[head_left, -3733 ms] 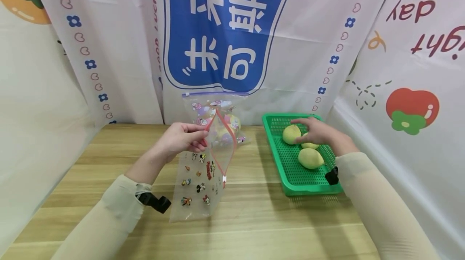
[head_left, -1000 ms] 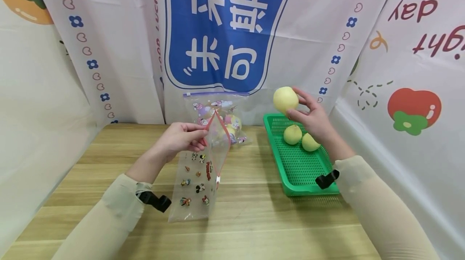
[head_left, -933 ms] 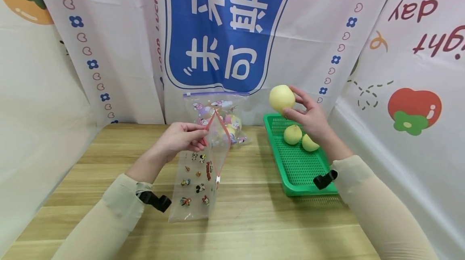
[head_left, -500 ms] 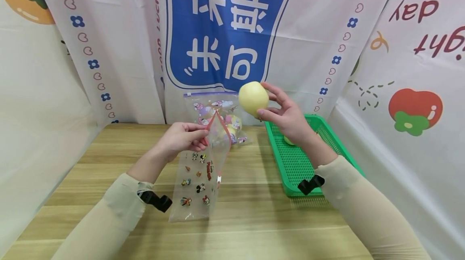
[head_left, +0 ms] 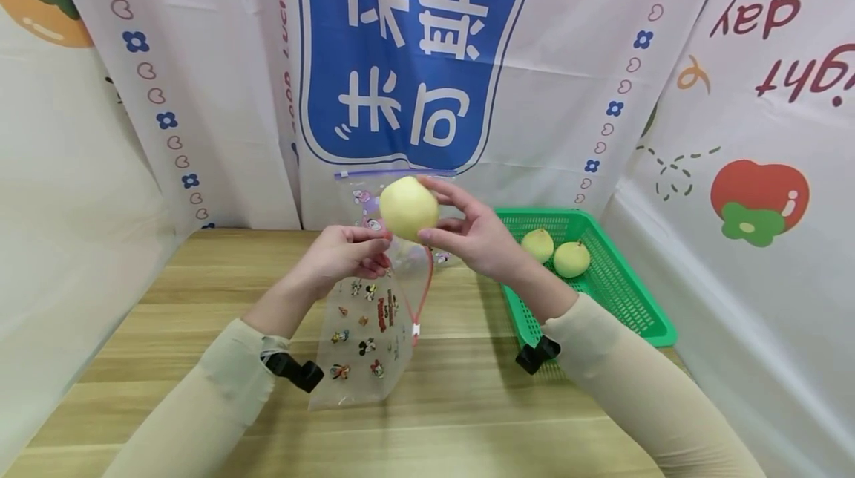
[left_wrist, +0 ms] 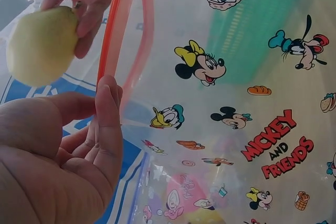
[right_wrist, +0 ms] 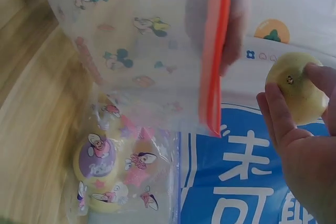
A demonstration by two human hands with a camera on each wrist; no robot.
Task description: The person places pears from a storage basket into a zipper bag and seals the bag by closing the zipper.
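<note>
Lying in green basket (head_left: 613, 289): two pears (head_left: 571, 260).

The pear (head_left: 409, 208) is pale yellow; the clear bag (head_left: 364, 333) has a red zip edge (left_wrist: 112, 32) and multicoloured cartoon prints (left_wrist: 200, 64). The basket (head_left: 613, 289) is plain green, the counter (head_left: 467, 426) tan with streaked grain, the white backdrop (head_left: 554, 107) panelled in blue.

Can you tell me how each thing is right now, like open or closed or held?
Left hand: pinching the red-edged bag's rim
Red-edged bag: mouth open
Right hand: holding a yellow fruit
Held fruit: lifted, outside the bag
Purple-edged bag: things inside; can't tell if zipped
Green basket: open-topped, holding two fruits
Left basket fruit: resting
Right basket fruit: resting
</note>
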